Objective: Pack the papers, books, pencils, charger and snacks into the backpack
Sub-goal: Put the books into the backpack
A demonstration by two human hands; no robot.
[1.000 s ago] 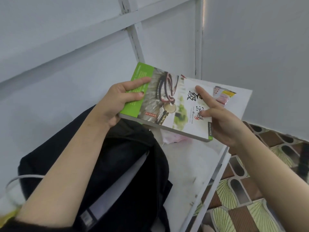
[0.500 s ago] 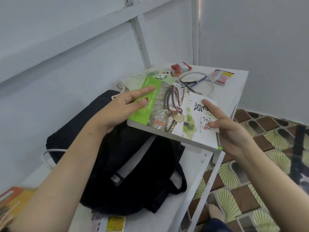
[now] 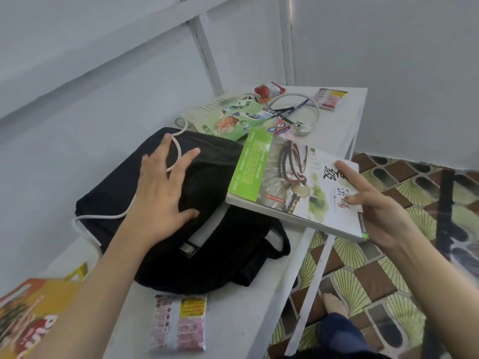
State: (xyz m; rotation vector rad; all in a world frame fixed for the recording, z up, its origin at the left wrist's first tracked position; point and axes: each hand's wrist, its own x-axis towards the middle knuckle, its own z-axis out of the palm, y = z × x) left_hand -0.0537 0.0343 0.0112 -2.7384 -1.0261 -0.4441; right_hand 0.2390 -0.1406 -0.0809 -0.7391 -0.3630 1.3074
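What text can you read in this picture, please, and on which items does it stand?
"佛陀" on the green paper leaflet beside the black fabric backpack.
Large brush characters on the green-and-white book in the right hand: not surely readable; small print blurred.
Print on the pink-and-yellow snack pack and the orange bag: blurred.

Backpack (image 3: 207,265) on table (image 3: 246,307); book (image 3: 293,187) right of it, papers (image 3: 228,120) behind, snack pack (image 3: 178,322) in front, perhaps touching.
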